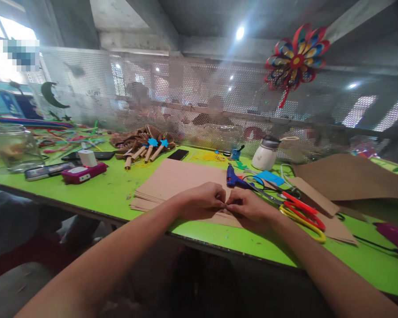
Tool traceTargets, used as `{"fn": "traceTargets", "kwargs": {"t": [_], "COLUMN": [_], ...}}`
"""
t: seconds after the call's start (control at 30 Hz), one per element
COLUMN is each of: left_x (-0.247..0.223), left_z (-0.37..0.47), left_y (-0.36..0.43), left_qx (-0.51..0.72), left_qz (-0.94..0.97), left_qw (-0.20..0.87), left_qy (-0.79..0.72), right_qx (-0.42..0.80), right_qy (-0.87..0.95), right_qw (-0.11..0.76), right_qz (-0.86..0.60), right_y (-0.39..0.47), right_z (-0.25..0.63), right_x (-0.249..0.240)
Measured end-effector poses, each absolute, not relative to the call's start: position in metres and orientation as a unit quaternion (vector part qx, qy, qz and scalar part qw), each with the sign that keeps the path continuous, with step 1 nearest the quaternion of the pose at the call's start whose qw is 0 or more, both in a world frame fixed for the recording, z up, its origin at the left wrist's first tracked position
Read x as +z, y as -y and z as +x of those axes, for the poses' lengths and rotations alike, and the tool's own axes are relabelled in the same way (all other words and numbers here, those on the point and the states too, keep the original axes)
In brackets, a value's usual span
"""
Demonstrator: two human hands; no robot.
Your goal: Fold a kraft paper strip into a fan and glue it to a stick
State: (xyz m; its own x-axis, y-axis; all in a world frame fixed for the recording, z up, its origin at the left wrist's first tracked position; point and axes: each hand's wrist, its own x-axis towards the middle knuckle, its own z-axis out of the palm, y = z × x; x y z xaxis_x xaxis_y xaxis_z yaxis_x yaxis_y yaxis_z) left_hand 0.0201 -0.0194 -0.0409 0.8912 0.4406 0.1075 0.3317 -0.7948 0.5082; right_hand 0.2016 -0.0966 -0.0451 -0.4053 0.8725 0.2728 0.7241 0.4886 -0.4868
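Note:
Brown paper sheets lie stacked on the green table, close to its front edge. Over the stack's near right part, my left hand and my right hand meet, fingertips nearly touching. Both hands are closed in a pinch at the near edge of the paper. What lies between the fingertips is too small to make out. Just behind my right hand is a blue glue gun. Scissors with red handles and a yellow-handled pair lie to its right.
Brown paper crafts, a phone and a white bottle stand or lie farther back. At left are a glass jar and a purple power strip. Larger brown paper covers the right side.

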Motion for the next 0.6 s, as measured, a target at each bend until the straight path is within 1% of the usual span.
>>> {"fn": "traceTargets", "kwargs": {"t": [0.13,0.33,0.6], "left_x": [-0.042,-0.039,-0.038], "left_z": [0.017,0.011,0.005], "left_y": [0.018,0.025,0.024], "left_qx": [0.132,0.153,0.146], "left_qz": [0.953,0.965,0.973], "left_qw": [0.211,0.159,0.141], "left_qy": [-0.174,-0.142,-0.114], "right_qx": [0.123,0.074,0.050], "right_qy": [0.841,0.863,0.870], "right_qw": [0.247,0.206,0.202], "right_qz": [-0.465,-0.455,-0.447], "right_y": [0.097,0.098,0.103], "right_z": [0.202,0.204,0.203], "right_x": [-0.043,-0.043,-0.038]}}
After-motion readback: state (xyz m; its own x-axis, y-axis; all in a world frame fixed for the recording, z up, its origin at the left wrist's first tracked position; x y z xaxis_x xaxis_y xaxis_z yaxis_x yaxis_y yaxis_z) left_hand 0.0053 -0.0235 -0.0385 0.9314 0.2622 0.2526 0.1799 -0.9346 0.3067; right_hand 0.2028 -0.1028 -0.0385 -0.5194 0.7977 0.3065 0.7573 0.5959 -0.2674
